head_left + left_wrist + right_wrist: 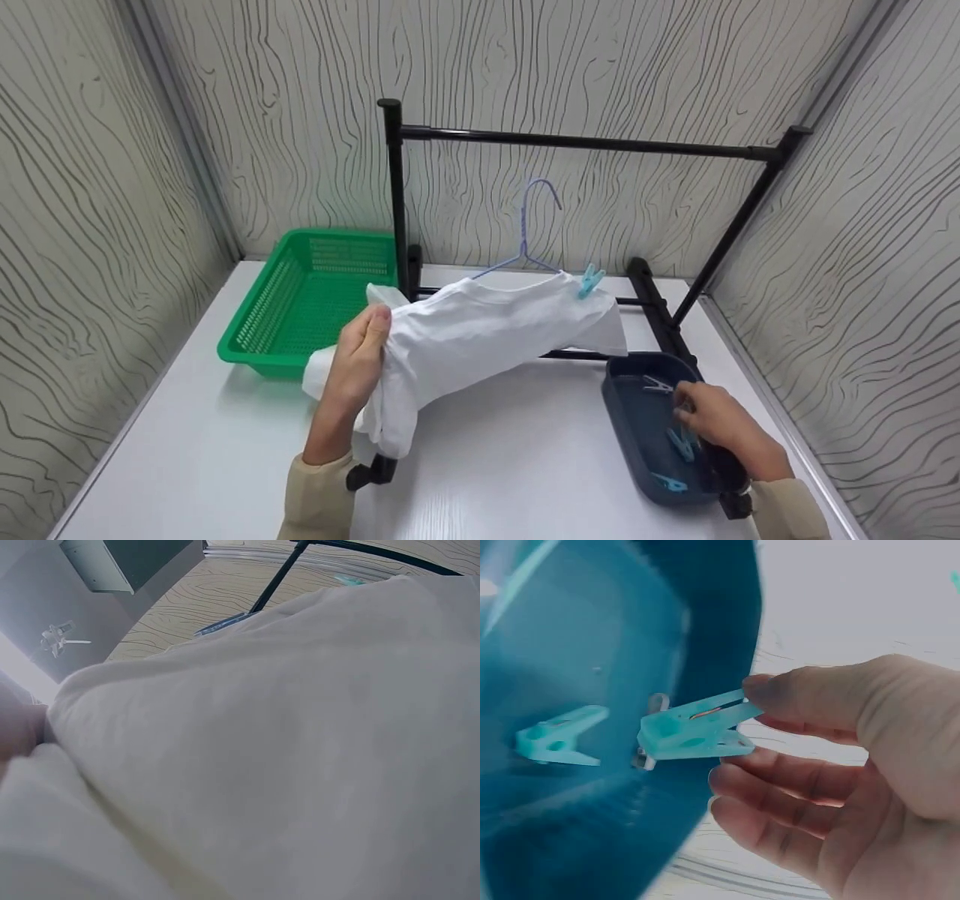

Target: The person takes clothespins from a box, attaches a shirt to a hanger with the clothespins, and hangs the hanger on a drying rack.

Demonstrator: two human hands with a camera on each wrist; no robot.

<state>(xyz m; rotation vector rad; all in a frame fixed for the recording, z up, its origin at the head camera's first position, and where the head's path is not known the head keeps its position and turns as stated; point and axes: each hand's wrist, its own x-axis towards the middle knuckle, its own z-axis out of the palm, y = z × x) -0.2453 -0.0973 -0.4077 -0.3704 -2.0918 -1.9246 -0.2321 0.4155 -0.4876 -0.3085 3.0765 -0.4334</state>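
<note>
Head: left fingers grip creased shirt; right wrist: fingers pinch plastic clothespin.

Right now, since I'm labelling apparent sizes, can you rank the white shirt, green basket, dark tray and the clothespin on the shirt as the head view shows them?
1. White shirt
2. Green basket, partly hidden
3. Dark tray, partly hidden
4. Clothespin on the shirt

Shirt between basket and tray
</note>
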